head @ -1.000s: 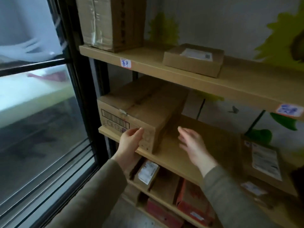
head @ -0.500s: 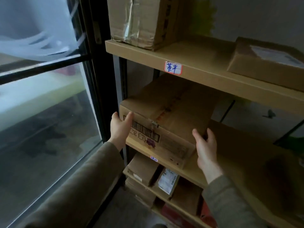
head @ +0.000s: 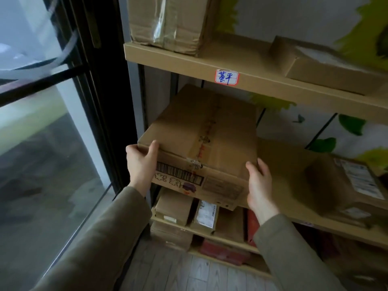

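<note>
Subject: a long cardboard box (head: 201,139) on the middle shelf (head: 291,177) of a rack, at the shelf's 9 o'clock end, next to the window (head: 52,154)
Long axis: runs from 6 o'clock, nearest the person, back towards 12 to 1 o'clock, into the depth of the shelf
Facing: the short end with the barcode (head: 178,175) points at the person; the taped seam along the top follows the long axis
Seating: the near end reaches the shelf's front edge; whether the box is lifted clear of the board cannot be told
Left hand (head: 142,166): grasps the near corner at 9 o'clock, with the thumb hooked over the top edge and the palm on the end face
Right hand (head: 260,185): grasps the near corner at 3 o'clock, with the thumb on the top and the fingers (head: 263,166) curled along the long side
Box relative to fingers: the box lies between the two hands, and its bulk extends away from them towards 12 o'clock
Surroundings: an upper shelf (head: 189,59) bears a handwritten label (head: 227,77) at 12 o'clock, and a labelled parcel (head: 344,185) lies on the middle shelf at 3 o'clock, apart from the box
</note>
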Demonstrator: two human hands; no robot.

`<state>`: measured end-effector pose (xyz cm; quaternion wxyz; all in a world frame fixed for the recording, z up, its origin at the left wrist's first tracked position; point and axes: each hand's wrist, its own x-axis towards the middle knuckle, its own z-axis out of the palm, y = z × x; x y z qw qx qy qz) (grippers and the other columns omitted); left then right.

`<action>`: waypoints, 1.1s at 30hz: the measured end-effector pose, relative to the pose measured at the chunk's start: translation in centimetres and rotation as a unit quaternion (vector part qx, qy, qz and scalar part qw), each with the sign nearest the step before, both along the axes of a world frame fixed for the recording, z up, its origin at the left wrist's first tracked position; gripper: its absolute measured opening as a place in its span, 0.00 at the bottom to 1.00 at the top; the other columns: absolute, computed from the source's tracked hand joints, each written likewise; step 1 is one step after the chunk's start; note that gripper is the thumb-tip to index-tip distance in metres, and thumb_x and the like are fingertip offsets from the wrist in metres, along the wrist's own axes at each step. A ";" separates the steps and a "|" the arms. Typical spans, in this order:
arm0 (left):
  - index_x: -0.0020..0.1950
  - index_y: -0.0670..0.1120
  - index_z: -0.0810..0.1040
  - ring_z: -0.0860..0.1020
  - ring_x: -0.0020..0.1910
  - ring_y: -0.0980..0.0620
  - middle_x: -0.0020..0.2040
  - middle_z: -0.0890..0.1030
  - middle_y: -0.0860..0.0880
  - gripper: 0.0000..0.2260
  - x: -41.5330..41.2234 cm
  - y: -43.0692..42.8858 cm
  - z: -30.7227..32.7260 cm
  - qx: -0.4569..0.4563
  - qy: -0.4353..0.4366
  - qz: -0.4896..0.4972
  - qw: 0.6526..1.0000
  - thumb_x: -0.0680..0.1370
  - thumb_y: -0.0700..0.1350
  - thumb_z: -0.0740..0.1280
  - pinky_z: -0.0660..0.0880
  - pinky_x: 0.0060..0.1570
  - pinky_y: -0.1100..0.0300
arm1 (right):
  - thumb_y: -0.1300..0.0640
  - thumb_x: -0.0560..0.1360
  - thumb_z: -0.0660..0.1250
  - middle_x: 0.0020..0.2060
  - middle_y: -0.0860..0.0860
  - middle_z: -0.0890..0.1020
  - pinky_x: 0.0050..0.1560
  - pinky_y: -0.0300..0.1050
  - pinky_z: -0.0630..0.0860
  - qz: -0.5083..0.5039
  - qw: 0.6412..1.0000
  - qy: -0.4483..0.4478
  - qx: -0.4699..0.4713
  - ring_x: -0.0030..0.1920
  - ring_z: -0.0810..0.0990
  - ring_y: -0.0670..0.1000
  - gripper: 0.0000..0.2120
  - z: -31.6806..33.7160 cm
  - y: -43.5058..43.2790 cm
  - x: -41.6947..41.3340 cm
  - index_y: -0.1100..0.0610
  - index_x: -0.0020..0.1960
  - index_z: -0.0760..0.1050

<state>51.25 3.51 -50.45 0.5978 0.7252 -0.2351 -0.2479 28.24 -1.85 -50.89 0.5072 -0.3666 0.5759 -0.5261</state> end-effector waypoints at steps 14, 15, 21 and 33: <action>0.70 0.49 0.61 0.66 0.65 0.48 0.64 0.67 0.46 0.39 -8.3 12.2 3.7 -0.055 -0.254 -0.032 0.965 0.66 0.66 0.68 0.68 0.64 0.45 | 0.49 0.72 0.70 0.60 0.56 0.78 0.59 0.55 0.75 0.049 0.982 -0.169 0.071 0.57 0.79 0.57 0.25 -0.6 8.8 -6.4 0.51 0.66 0.71; 0.71 0.49 0.61 0.66 0.65 0.47 0.65 0.67 0.46 0.40 -8.7 12.7 4.3 -0.053 -0.286 -0.025 0.956 0.65 0.68 0.65 0.67 0.64 0.43 | 0.47 0.71 0.69 0.61 0.57 0.78 0.57 0.55 0.75 0.056 0.980 -0.173 0.082 0.57 0.79 0.57 0.25 -0.5 9.5 -6.4 0.52 0.66 0.71; 0.66 0.46 0.68 0.72 0.59 0.39 0.59 0.75 0.41 0.35 -10.5 13.8 7.2 -0.071 -0.526 -0.005 0.847 0.67 0.67 0.65 0.66 0.61 0.42 | 0.58 0.81 0.56 0.64 0.54 0.72 0.46 0.38 0.78 0.084 0.969 -0.169 0.162 0.52 0.81 0.48 0.20 -0.7 12.7 -5.8 0.61 0.71 0.63; 0.59 0.43 0.79 0.78 0.56 0.42 0.59 0.79 0.41 0.15 -14.9 12.8 8.9 -0.205 -0.578 -0.130 0.779 0.76 0.47 0.63 0.75 0.54 0.48 | 0.36 0.73 0.60 0.50 0.49 0.84 0.44 0.42 0.74 0.202 0.973 0.061 -0.088 0.50 0.82 0.48 0.24 12.7 11.7 -6.0 0.50 0.60 0.77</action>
